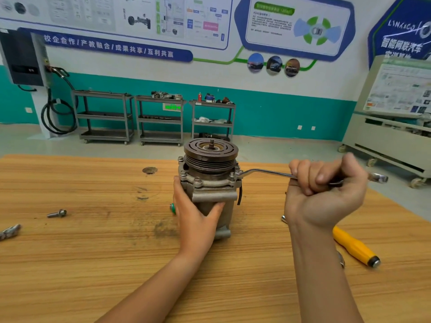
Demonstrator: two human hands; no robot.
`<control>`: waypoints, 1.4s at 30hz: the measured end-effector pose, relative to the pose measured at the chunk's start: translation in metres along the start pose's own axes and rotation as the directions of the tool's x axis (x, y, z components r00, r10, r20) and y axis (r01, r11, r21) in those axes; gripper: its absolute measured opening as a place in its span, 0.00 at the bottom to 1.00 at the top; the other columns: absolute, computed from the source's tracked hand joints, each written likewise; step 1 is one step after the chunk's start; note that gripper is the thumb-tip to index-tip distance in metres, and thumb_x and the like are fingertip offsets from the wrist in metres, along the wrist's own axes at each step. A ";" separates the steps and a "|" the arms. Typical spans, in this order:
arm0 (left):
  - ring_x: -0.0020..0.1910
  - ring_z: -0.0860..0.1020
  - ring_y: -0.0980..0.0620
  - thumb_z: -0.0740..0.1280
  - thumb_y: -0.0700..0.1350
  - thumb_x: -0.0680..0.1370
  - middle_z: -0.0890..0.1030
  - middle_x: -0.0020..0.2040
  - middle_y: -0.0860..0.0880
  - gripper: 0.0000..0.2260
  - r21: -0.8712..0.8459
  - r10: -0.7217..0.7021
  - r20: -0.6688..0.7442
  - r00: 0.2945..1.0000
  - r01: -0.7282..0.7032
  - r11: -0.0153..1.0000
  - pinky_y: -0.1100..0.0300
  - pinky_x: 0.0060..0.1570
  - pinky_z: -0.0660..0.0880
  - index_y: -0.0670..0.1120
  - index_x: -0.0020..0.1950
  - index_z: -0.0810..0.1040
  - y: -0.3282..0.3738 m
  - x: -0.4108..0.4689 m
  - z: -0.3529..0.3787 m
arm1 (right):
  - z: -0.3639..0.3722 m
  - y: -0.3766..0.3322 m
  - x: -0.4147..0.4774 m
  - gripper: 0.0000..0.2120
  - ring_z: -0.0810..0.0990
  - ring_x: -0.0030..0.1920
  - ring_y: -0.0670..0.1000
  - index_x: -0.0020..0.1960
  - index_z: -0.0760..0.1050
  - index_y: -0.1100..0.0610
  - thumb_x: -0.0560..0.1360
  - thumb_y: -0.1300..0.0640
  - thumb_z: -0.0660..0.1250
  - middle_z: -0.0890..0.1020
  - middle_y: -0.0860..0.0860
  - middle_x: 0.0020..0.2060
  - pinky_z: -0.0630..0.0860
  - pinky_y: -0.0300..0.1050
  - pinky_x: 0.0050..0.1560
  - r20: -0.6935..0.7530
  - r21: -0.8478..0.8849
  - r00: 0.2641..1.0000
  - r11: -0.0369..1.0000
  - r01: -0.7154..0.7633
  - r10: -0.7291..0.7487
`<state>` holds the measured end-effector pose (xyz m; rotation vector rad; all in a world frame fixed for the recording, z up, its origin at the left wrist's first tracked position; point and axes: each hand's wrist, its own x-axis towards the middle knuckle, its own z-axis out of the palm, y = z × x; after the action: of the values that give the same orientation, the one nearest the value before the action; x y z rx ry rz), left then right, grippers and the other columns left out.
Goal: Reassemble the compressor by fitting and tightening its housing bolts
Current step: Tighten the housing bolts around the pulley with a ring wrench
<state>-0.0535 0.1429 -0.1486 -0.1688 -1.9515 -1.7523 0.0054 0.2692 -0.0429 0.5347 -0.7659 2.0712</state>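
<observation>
Right fingers (303, 176) clamped round wrench (268, 171) at flange (211, 182) right edge, left fingers (178, 190) clasping compressor (229, 203), bare tabletop (93, 264) around.

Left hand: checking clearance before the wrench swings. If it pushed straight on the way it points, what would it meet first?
The compressor: the left hand grips its body, so it has no free way. Sliding upward, it would probably meet the bolted flange first.

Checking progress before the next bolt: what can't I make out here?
All head view:
- Far-side bolts of the compressor, hidden by its pulley.
- Ring end of the wrench, too small to judge seating.
- Tip of the yellow-handled tool, hidden by the right forearm.
- Metal part, cut off at the left edge.
</observation>
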 end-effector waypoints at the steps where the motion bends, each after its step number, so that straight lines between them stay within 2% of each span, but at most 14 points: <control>1: 0.73 0.58 0.51 0.76 0.42 0.69 0.60 0.74 0.48 0.46 0.004 0.009 -0.003 1.000 -0.009 1.000 0.47 0.71 0.60 0.48 0.76 0.49 0.000 0.000 0.000 | -0.001 0.000 0.000 0.22 0.56 0.19 0.44 0.19 0.65 0.51 0.72 0.56 0.51 0.61 0.44 0.15 0.62 0.38 0.29 0.010 -0.001 1.000 1.000 -0.003 0.003; 5: 0.74 0.56 0.54 0.75 0.41 0.70 0.57 0.75 0.51 0.45 -0.003 0.012 0.025 1.000 -0.012 1.000 0.51 0.73 0.58 0.50 0.76 0.47 0.000 -0.001 -0.005 | -0.001 0.006 -0.003 0.21 0.57 0.18 0.44 0.19 0.66 0.51 0.70 0.57 0.50 0.62 0.44 0.15 0.62 0.37 0.29 0.066 0.001 0.997 1.000 -0.027 0.027; 8: 0.73 0.54 0.58 0.74 0.42 0.71 0.54 0.72 0.60 0.46 -0.009 0.016 0.069 0.998 -0.015 1.000 0.62 0.69 0.56 0.55 0.75 0.44 -0.002 -0.003 -0.012 | 0.001 0.007 -0.001 0.21 0.57 0.19 0.44 0.19 0.66 0.51 0.70 0.57 0.50 0.62 0.44 0.15 0.61 0.38 0.29 0.083 -0.011 0.996 1.000 -0.023 0.024; 10: 0.73 0.53 0.61 0.74 0.43 0.71 0.53 0.69 0.63 0.46 -0.012 0.020 0.090 0.996 -0.019 1.000 0.63 0.68 0.55 0.61 0.72 0.42 -0.004 -0.005 -0.016 | 0.001 0.007 0.001 0.21 0.57 0.19 0.44 0.19 0.66 0.51 0.69 0.57 0.52 0.62 0.44 0.15 0.61 0.38 0.29 0.093 -0.002 0.995 1.000 -0.023 0.024; 15: 0.74 0.50 0.61 0.74 0.45 0.71 0.51 0.74 0.60 0.44 0.066 0.115 0.097 0.989 -0.122 0.990 0.62 0.71 0.52 0.66 0.67 0.41 -0.002 -0.009 -0.019 | 0.005 0.008 0.007 0.14 0.61 0.19 0.43 0.19 0.68 0.50 0.63 0.55 0.61 0.65 0.43 0.16 0.61 0.38 0.30 0.267 -0.047 0.963 0.999 -0.023 0.035; 19: 0.73 0.49 0.63 0.73 0.44 0.72 0.50 0.73 0.61 0.45 0.114 0.146 0.102 0.984 -0.158 0.981 0.65 0.69 0.50 0.69 0.64 0.38 -0.003 -0.010 -0.020 | 0.003 0.011 0.001 0.14 0.61 0.18 0.43 0.19 0.68 0.50 0.63 0.54 0.61 0.64 0.43 0.16 0.61 0.38 0.29 0.278 -0.044 0.955 0.994 -0.097 0.106; 23: 0.71 0.48 0.65 0.71 0.43 0.73 0.49 0.71 0.63 0.43 0.113 0.154 0.102 0.983 -0.165 0.980 0.65 0.69 0.51 0.70 0.64 0.39 -0.003 -0.009 -0.020 | 0.001 0.012 -0.006 0.15 0.60 0.18 0.43 0.18 0.67 0.51 0.63 0.54 0.62 0.58 0.48 0.17 0.57 0.41 0.29 0.226 -0.063 0.970 0.995 -0.079 0.091; 29: 0.71 0.49 0.65 0.70 0.42 0.74 0.50 0.71 0.63 0.41 0.102 0.149 0.108 0.983 -0.160 0.982 0.65 0.69 0.51 0.68 0.65 0.41 -0.004 -0.008 -0.021 | 0.002 -0.003 0.003 0.15 0.59 0.19 0.44 0.19 0.67 0.51 0.61 0.54 0.68 0.63 0.43 0.16 0.61 0.38 0.30 0.236 -0.011 0.972 1.000 0.005 -0.003; 31: 0.70 0.49 0.67 0.70 0.42 0.74 0.50 0.70 0.63 0.41 0.107 0.148 0.104 0.984 -0.159 0.981 0.70 0.68 0.50 0.68 0.64 0.40 -0.005 -0.008 -0.021 | 0.001 -0.005 0.005 0.16 0.59 0.18 0.44 0.19 0.67 0.51 0.63 0.55 0.65 0.63 0.43 0.15 0.62 0.37 0.30 0.224 -0.021 0.975 1.000 -0.002 0.006; 33: 0.69 0.48 0.69 0.69 0.42 0.74 0.49 0.70 0.64 0.41 0.114 0.150 0.100 0.984 -0.161 0.980 0.77 0.65 0.48 0.69 0.64 0.40 -0.006 -0.007 -0.021 | 0.001 -0.001 0.004 0.16 0.60 0.19 0.44 0.19 0.67 0.50 0.60 0.52 0.72 0.63 0.43 0.16 0.62 0.38 0.31 0.224 -0.035 0.974 0.999 -0.018 0.026; 36: 0.70 0.48 0.68 0.69 0.42 0.74 0.49 0.70 0.64 0.41 0.120 0.142 0.107 0.984 -0.154 0.981 0.72 0.67 0.49 0.68 0.65 0.40 -0.007 -0.007 -0.020 | -0.003 0.007 0.001 0.17 0.60 0.19 0.44 0.18 0.67 0.51 0.64 0.55 0.68 0.63 0.44 0.15 0.62 0.40 0.31 0.204 -0.057 0.975 0.995 -0.079 0.089; 37: 0.70 0.48 0.68 0.69 0.42 0.74 0.49 0.70 0.64 0.41 0.122 0.140 0.107 0.984 -0.153 0.981 0.71 0.67 0.49 0.67 0.66 0.40 -0.007 -0.007 -0.020 | -0.006 0.008 0.000 0.17 0.60 0.19 0.43 0.18 0.67 0.51 0.64 0.55 0.66 0.62 0.45 0.15 0.62 0.40 0.31 0.220 -0.070 0.970 0.994 -0.087 0.101; 39: 0.70 0.49 0.68 0.69 0.41 0.74 0.50 0.70 0.63 0.40 0.124 0.134 0.107 0.985 -0.147 0.981 0.71 0.67 0.49 0.64 0.68 0.41 -0.008 -0.007 -0.020 | -0.008 0.007 -0.001 0.16 0.61 0.20 0.43 0.20 0.69 0.50 0.61 0.51 0.71 0.61 0.46 0.16 0.61 0.40 0.31 0.307 -0.097 0.946 0.992 -0.075 0.101; 42: 0.68 0.49 0.69 0.69 0.41 0.75 0.50 0.70 0.63 0.40 0.128 0.116 0.105 0.988 -0.129 0.983 0.75 0.64 0.48 0.63 0.69 0.41 -0.009 -0.007 -0.020 | -0.014 0.003 -0.001 0.15 0.62 0.20 0.41 0.21 0.70 0.49 0.63 0.48 0.70 0.66 0.41 0.17 0.62 0.38 0.31 0.377 -0.137 0.918 0.987 -0.079 0.126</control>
<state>-0.0452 0.1236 -0.1585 -0.3260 -2.0742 -1.5551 0.0019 0.2770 -0.0548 0.8660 -1.1602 2.0234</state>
